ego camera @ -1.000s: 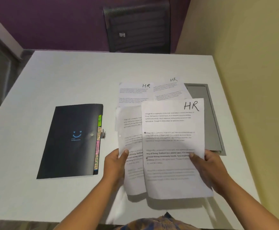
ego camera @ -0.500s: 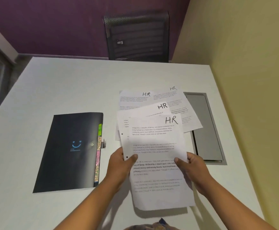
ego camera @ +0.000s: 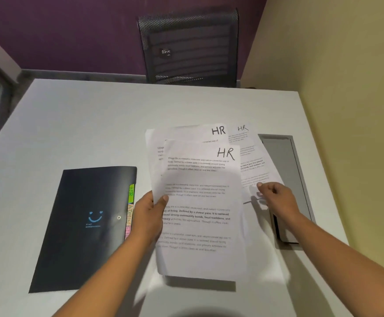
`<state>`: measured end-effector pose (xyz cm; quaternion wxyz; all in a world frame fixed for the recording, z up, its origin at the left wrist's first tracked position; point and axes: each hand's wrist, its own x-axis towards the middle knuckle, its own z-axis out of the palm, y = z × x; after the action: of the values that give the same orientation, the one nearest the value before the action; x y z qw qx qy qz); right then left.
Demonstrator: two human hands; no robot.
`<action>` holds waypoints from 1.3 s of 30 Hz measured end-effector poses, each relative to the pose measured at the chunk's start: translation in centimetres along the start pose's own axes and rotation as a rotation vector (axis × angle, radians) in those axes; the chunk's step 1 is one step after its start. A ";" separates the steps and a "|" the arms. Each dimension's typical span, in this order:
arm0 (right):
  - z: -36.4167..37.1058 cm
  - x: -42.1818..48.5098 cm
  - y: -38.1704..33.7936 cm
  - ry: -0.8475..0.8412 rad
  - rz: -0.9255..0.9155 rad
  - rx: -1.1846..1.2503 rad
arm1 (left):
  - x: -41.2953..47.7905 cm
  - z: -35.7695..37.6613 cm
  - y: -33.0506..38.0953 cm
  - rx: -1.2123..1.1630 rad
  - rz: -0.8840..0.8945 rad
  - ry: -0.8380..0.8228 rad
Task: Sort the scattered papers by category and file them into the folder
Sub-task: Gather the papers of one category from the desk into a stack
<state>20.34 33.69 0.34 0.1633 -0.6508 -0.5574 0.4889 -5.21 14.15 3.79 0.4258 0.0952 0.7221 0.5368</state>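
Observation:
My left hand grips a small stack of printed sheets marked "HR" by its left edge and holds it above the white table. My right hand is off the stack, its fingertips on the lower edge of another "HR" sheet that lies flat on the table to the right. A closed black folder with a blue smiley lies to the left. Coloured index tabs reading "HR" and "ADMIN" stick out of its right edge, beside my left hand.
A grey recessed cable hatch is set into the table near the right edge, partly under the loose sheet. A black mesh chair stands behind the table's far side. A yellow wall runs close along the right.
My right hand let go of the held stack and moved right onto the loose sheet on the table. The held sheets are squared together in my left hand.

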 end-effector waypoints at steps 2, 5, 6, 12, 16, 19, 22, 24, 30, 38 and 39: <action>-0.1 2.7 -1.0 0.027 -0.057 -0.200 | 1.0 -0.1 0.4 -0.012 -0.008 0.020; -0.3 6.5 -2.2 0.112 -0.049 -0.363 | 2.1 -0.8 0.6 -0.016 -0.006 0.020; -0.4 7.8 -2.2 0.133 -0.025 -0.387 | 2.5 -1.0 0.7 -0.015 -0.005 0.018; -0.4 10.5 -1.4 0.189 0.076 -0.678 | 3.8 -2.3 0.5 -0.059 -0.035 0.097; -1.1 10.6 -0.8 0.170 0.180 -0.463 | 4.5 -3.1 -0.4 -0.057 -0.085 0.107; -1.8 9.8 -0.8 0.211 0.237 -0.270 | 4.9 -3.4 -0.9 -0.068 -0.110 0.127; -2.6 8.6 -1.0 0.338 0.132 -0.117 | 4.8 -3.3 -0.9 -0.077 -0.104 0.126; -3.0 7.4 -1.6 0.394 0.050 0.047 | 4.6 -3.4 -0.8 -0.084 -0.100 0.134; 0.5 2.4 -3.7 0.266 -0.004 0.346 | 3.6 -4.6 -0.6 -0.139 -0.081 0.152; 11.6 -0.4 -3.0 0.082 -0.009 0.033 | 2.0 -8.6 -0.3 -0.194 -0.061 0.214; 12.4 -0.6 -3.0 0.083 -0.009 -0.061 | 1.9 -9.0 -0.5 -0.197 -0.063 0.223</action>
<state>8.59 30.04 -2.96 0.1685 -0.6726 -0.5679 0.4435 -12.69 8.88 2.93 0.3668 -0.0301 0.7113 0.5988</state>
